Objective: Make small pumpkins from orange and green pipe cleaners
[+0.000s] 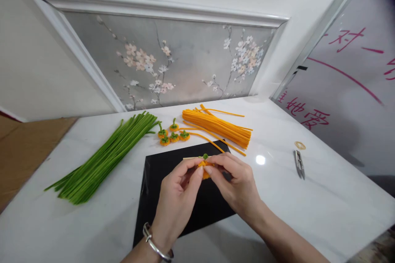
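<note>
Above a black mat [197,209], my left hand [180,191] and my right hand [237,178] meet fingertip to fingertip. Both pinch a small orange pipe-cleaner piece [205,171] from its two sides, with a green tip on top. Part of it is hidden by the fingers. Behind the mat lie several small orange pieces with green tops [174,136]. A bundle of orange pipe cleaners [219,128] rests behind my right hand, a few strands loose. To the left is a bundle of long green pipe cleaners [106,158].
On the right of the white table [271,213] lie small metal snips [298,164] and a tan ring [300,145]. A framed floral panel [191,61] stands behind the table. A whiteboard [345,74] with red writing is at the right, a brown surface [31,148] at the left.
</note>
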### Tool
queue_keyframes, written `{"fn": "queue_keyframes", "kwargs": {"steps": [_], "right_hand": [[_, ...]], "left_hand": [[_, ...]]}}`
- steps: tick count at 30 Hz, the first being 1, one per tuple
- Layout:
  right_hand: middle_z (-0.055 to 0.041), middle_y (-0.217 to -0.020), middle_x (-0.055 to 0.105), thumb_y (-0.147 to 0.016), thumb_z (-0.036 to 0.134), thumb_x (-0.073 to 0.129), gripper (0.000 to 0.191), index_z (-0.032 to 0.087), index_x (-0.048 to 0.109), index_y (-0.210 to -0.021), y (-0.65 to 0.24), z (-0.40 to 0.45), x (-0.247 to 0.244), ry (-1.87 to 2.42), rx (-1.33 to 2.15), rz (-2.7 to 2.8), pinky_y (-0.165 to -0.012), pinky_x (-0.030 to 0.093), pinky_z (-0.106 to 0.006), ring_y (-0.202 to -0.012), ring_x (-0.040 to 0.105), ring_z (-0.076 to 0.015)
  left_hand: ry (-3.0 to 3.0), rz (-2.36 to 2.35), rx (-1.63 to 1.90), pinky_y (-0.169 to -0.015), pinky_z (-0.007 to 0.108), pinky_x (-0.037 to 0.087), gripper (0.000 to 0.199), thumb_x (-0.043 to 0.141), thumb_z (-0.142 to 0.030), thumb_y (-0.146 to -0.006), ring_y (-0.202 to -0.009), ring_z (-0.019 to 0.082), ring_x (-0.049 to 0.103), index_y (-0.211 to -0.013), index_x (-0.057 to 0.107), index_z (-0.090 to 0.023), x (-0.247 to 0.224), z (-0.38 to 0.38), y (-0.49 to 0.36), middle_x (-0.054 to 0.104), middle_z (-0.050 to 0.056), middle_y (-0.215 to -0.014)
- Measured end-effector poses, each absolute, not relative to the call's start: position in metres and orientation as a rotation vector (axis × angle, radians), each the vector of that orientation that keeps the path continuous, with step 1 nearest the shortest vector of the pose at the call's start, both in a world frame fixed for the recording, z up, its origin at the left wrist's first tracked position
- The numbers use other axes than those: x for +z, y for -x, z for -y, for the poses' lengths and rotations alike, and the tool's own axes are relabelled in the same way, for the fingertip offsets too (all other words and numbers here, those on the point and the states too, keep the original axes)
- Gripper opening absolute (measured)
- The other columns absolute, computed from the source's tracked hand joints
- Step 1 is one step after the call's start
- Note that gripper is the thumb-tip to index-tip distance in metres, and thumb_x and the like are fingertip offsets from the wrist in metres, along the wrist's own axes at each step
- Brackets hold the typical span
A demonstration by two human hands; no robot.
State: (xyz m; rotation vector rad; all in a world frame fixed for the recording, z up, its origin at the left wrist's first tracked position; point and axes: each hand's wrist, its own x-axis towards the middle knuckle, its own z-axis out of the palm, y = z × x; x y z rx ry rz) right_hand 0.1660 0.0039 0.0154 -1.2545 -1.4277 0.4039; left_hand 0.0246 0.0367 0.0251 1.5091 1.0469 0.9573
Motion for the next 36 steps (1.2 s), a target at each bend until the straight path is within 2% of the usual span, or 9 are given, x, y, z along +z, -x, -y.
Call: {"fn": "queue_keyframes", "kwargs": {"steps": [3, 7, 12, 15, 18, 21, 27, 32, 36], "right_hand": [[-0.0018, -0.074, 0.065, -0.085, 0.018, 0.060, 0.008, 0.021, 0.067, -0.087, -0.167, -0.004, 0.016, 1.280, 0.426, 1.408, -0.060, 0.050, -0.026, -0.064, 0.058, -0.0135], [-0.0020, -0.073, 0.066, -0.086, 0.023, 0.060, 0.007, 0.022, 0.067, -0.086, -0.166, -0.004, 0.016, 1.288, 0.503, 1.351, -0.058, 0.049, -0.026, -0.063, 0.059, -0.0141], [-0.0033, -0.078, 0.066, -0.086, 0.025, 0.060, 0.008, 0.021, 0.068, -0.086, -0.167, -0.007, 0.013, 1.287, 0.560, 1.312, -0.063, 0.051, -0.027, -0.070, 0.061, -0.0155], [-0.0043, -0.084, 0.066, -0.088, 0.029, 0.058, 0.013, 0.021, 0.067, -0.095, -0.168, -0.008, 0.011, 1.241, 0.722, 1.268, -0.064, 0.053, -0.027, -0.071, 0.062, -0.0156], [-0.0049, -0.092, 0.065, -0.086, 0.030, 0.062, 0.023, 0.023, 0.065, -0.108, -0.169, -0.006, 0.009, 1.166, 0.889, 1.218, -0.068, 0.055, -0.028, -0.077, 0.063, -0.0164], [-0.0054, -0.098, 0.065, -0.081, 0.027, 0.067, 0.027, 0.025, 0.066, -0.108, -0.167, -0.004, 0.008, 1.167, 0.878, 1.245, -0.072, 0.055, -0.029, -0.084, 0.062, -0.0176], [-0.0038, -0.088, 0.067, -0.079, 0.025, 0.069, 0.023, 0.022, 0.069, -0.102, -0.168, -0.006, 0.007, 1.150, 0.932, 1.192, -0.071, 0.054, -0.029, -0.077, 0.062, -0.0163], [-0.0035, -0.094, 0.070, -0.080, 0.035, 0.070, 0.033, 0.021, 0.067, -0.110, -0.179, -0.009, 0.008, 1.035, 1.146, 1.103, -0.078, 0.056, -0.032, -0.078, 0.066, -0.0157], [-0.0047, -0.094, 0.071, -0.085, 0.044, 0.062, 0.036, 0.019, 0.067, -0.111, -0.185, -0.009, 0.011, 1.040, 1.239, 1.051, -0.078, 0.057, -0.033, -0.076, 0.067, -0.0147]], "left_hand": [[-1.521, -1.044, 0.977, -0.088, 0.030, 0.055, 0.018, 0.061, -0.029, -0.086, -0.093, 0.020, 0.068, -0.100, 0.069, -0.021, 0.025, -0.035, -0.025, 0.070, 0.003, -0.106], [-1.400, -1.031, 0.989, -0.088, 0.031, 0.055, 0.018, 0.063, -0.031, -0.085, -0.093, 0.020, 0.068, -0.100, 0.069, -0.021, 0.022, -0.034, -0.026, 0.070, 0.004, -0.105], [-1.076, -0.900, 1.003, -0.086, 0.027, 0.056, 0.014, 0.067, -0.030, -0.083, -0.092, 0.017, 0.066, -0.093, 0.068, -0.019, 0.021, -0.034, -0.032, 0.070, 0.002, -0.096], [-1.019, -0.898, 0.999, -0.083, 0.025, 0.056, 0.014, 0.068, -0.029, -0.082, -0.089, 0.015, 0.066, -0.090, 0.067, -0.018, 0.023, -0.035, -0.032, 0.069, 0.001, -0.093], [-1.116, -0.944, 1.018, -0.083, 0.025, 0.055, 0.015, 0.067, -0.029, -0.083, -0.087, 0.014, 0.065, -0.094, 0.065, -0.019, 0.024, -0.037, -0.030, 0.068, 0.001, -0.093], [-1.191, -0.965, 1.028, -0.082, 0.026, 0.056, 0.014, 0.065, -0.029, -0.085, -0.087, 0.014, 0.065, -0.095, 0.064, -0.020, 0.023, -0.037, -0.028, 0.068, 0.001, -0.094], [-1.169, -0.941, 0.981, -0.086, 0.028, 0.057, 0.014, 0.062, -0.031, -0.087, -0.094, 0.015, 0.065, -0.096, 0.064, -0.021, 0.023, -0.039, -0.027, 0.068, 0.000, -0.100], [-1.253, -0.858, 0.876, -0.083, 0.028, 0.059, 0.022, 0.060, -0.034, -0.088, -0.096, 0.016, 0.066, -0.108, 0.062, -0.024, 0.028, -0.044, -0.022, 0.067, 0.001, -0.107], [-1.367, -0.795, 0.849, -0.092, 0.028, 0.055, 0.032, 0.068, -0.021, -0.081, -0.102, 0.016, 0.066, -0.112, 0.061, -0.025, 0.026, -0.049, -0.019, 0.068, 0.000, -0.112]]}}
